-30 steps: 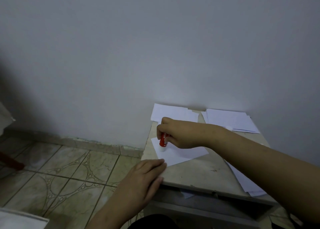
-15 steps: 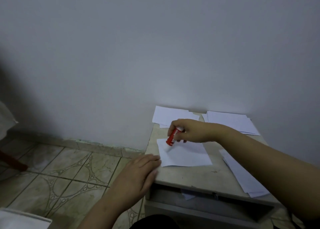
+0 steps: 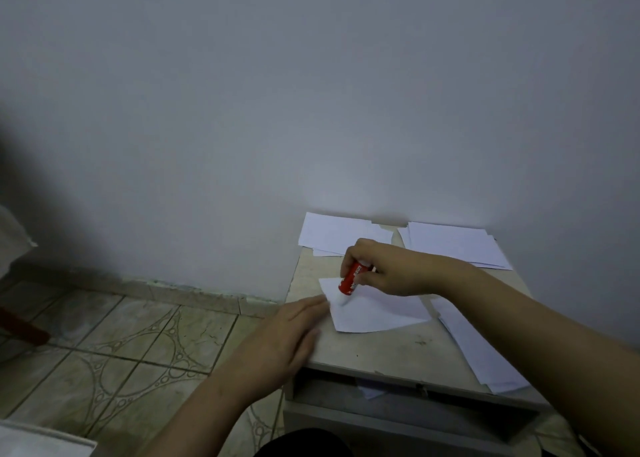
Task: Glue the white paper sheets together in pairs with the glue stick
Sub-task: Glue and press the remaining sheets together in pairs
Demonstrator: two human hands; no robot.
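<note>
Since the earlier frame the glue stick [image 3: 352, 278], pinched in the right hand [image 3: 388, 269], had slid toward the sheet [image 3: 374, 309]'s near-left corner, tilted with its tip seemingly on the paper beside the flat left hand [image 3: 287, 339].

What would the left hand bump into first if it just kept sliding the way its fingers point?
Probably the single white sheet being glued: the left hand lies flat, its fingertips at that sheet's near-left edge. Just past it stands the glue stick, held by the right hand.
</note>
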